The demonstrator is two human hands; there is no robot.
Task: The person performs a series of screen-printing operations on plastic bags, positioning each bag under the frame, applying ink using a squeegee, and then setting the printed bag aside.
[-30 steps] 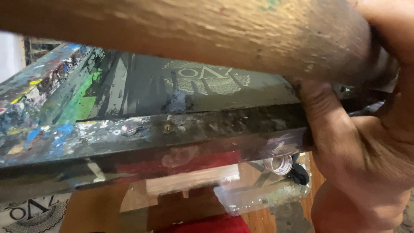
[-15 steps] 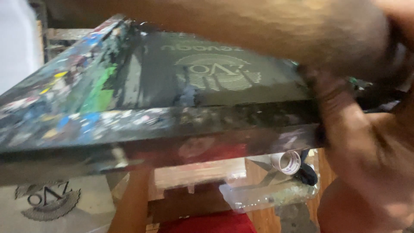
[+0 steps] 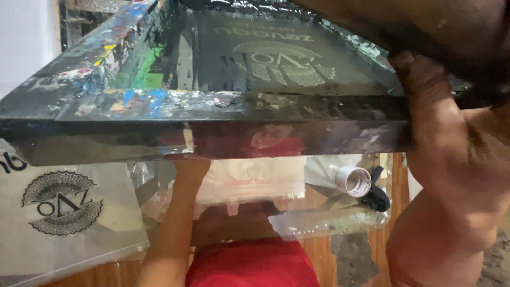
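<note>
Right hand (image 3: 430, 122) gripped the right end of the screen-printing frame (image 3: 212, 133), fingers (image 3: 419, 85) pressed together and curled over the near rail's corner; frame was lifted off the table, tilted, near edge towards camera, paint-splattered rails, dark mesh (image 3: 276, 58) with a pale round emblem stencil; left forearm (image 3: 170, 228) ran up under the frame near its middle, left hand hidden behind the rail, so cannot tell how its fingers sat; below, a white printed sheet (image 3: 64, 212) with a dark round emblem lay on the wooden table (image 3: 319, 255) at left; roll of tape (image 3: 353, 180) beside a black object (image 3: 377, 196) at right; red cloth (image 3: 249, 266) at bottom centre.
</note>
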